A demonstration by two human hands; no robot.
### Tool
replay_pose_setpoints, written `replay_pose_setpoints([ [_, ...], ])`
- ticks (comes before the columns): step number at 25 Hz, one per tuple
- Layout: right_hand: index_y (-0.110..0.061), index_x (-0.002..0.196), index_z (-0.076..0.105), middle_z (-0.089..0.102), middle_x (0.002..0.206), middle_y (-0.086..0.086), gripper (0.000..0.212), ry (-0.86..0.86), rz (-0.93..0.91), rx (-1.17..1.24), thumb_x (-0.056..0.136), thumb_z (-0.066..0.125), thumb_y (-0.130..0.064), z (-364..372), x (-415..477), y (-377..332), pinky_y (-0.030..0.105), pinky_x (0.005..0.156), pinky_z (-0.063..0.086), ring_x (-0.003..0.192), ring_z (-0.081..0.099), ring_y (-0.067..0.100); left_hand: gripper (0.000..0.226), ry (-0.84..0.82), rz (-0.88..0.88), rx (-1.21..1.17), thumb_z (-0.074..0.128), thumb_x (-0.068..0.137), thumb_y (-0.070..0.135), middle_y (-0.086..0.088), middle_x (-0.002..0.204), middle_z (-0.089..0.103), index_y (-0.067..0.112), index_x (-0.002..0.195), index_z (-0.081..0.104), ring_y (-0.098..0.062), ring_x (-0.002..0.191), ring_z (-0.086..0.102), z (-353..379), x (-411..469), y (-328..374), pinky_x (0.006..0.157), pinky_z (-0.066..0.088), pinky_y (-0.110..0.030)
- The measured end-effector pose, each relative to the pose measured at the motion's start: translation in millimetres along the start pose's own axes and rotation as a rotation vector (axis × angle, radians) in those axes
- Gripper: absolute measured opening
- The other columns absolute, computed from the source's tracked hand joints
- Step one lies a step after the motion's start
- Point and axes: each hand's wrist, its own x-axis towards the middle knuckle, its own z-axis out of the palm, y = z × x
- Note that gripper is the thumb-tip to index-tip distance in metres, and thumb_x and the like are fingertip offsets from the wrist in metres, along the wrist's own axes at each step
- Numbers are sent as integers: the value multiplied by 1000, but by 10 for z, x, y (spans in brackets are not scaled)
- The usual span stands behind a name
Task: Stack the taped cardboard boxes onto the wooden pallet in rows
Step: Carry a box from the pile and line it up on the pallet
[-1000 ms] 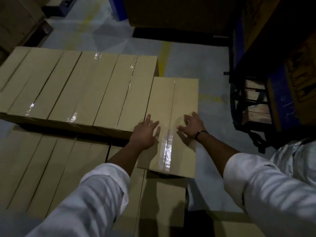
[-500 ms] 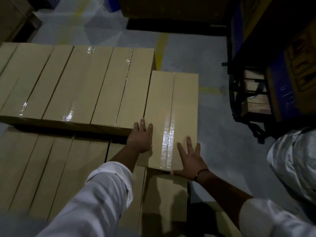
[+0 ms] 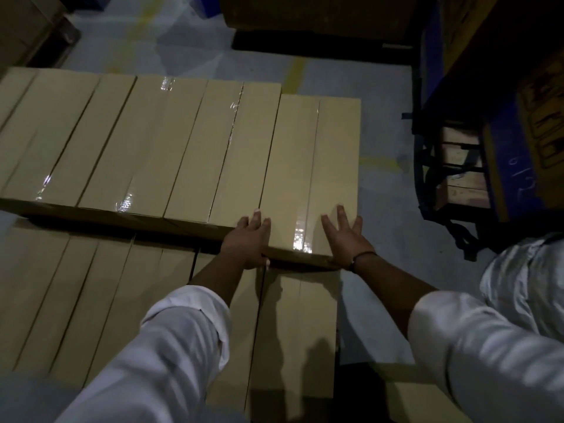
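Note:
A long taped cardboard box (image 3: 317, 166) lies at the right end of the upper row of boxes (image 3: 137, 141), its side against the neighbouring box. My left hand (image 3: 248, 239) presses on its near left corner, fingers spread on top and thumb over the near edge. On the near right corner my right hand (image 3: 346, 236) lies flat, fingers apart. Shiny tape runs along the box's middle seam. A lower layer of boxes (image 3: 91, 300) lies nearer to me. The pallet itself is hidden under the boxes.
Grey concrete floor (image 3: 384, 227) with yellow lines lies to the right of the stack. A blue rack with dark straps and wooden blocks (image 3: 457, 166) stands at the right. More stacked cartons (image 3: 305, 16) sit at the back, and another at the far left (image 3: 27, 29).
The box has slid away from me until its near end almost lines up with the row. My right hand moved from the top to the near right corner; my left hand stayed at the left corner.

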Motion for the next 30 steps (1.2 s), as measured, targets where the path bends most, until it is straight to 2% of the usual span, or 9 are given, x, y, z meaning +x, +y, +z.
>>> replay_pose_setpoints([
  [3,-32,158,-11,-33,161,10,115,-26,10,-20,85,78,-31,-229,260,83,61,113,33,144,-10,60,94,103,-7,58,78,84,28,-9,167,21,24,159,21,-34,141,37,-66,30,-58,104,49,-49],
  [6,-33,157,-9,-31,161,10,116,-41,13,-31,83,80,-31,-332,380,107,63,114,29,144,-9,59,65,236,-74,53,68,91,19,-16,128,60,19,150,40,-30,108,61,-191,31,-26,86,56,-41],
  [9,-33,158,-9,-32,161,9,115,-42,12,-10,83,80,-28,-331,379,120,62,114,30,145,-10,58,49,294,-107,127,61,97,19,-13,114,66,16,144,48,-29,103,63,-239,53,54,79,54,-37],
  [14,-34,158,-6,-32,162,5,114,-31,2,56,83,80,-28,-307,373,159,61,114,31,146,-13,55,46,356,-127,113,62,97,21,-13,111,66,17,141,52,-29,100,64,-200,100,70,76,52,-36],
  [20,-37,159,3,-25,164,0,117,25,11,154,75,84,-47,-268,405,231,58,119,18,148,-7,52,11,550,-219,-424,64,89,20,-2,79,70,25,94,73,-23,78,66,-48,221,42,63,56,-32],
  [22,-37,159,7,-23,165,-2,118,64,13,186,72,86,-46,-244,397,271,56,120,19,149,0,49,19,596,-258,-446,67,89,18,-8,88,71,22,105,76,-27,95,63,-92,255,71,74,54,-35],
  [25,-35,159,10,-25,163,2,121,112,47,256,69,90,-42,-198,370,306,50,119,30,149,14,44,29,519,-327,-324,66,89,18,-11,121,62,20,117,72,-33,121,43,-152,330,147,94,41,-41],
  [27,-36,159,6,-33,160,5,125,108,90,297,67,91,-41,-155,357,317,48,117,35,147,23,43,38,392,-385,-393,68,85,21,-10,141,43,23,123,68,-36,128,35,-167,380,173,104,34,-45],
  [30,-38,158,4,-37,158,12,127,98,118,375,67,92,-38,-121,328,347,42,113,42,145,31,42,47,305,-418,-537,69,81,20,-7,147,30,24,127,63,-36,132,30,-150,431,201,110,29,-44],
])
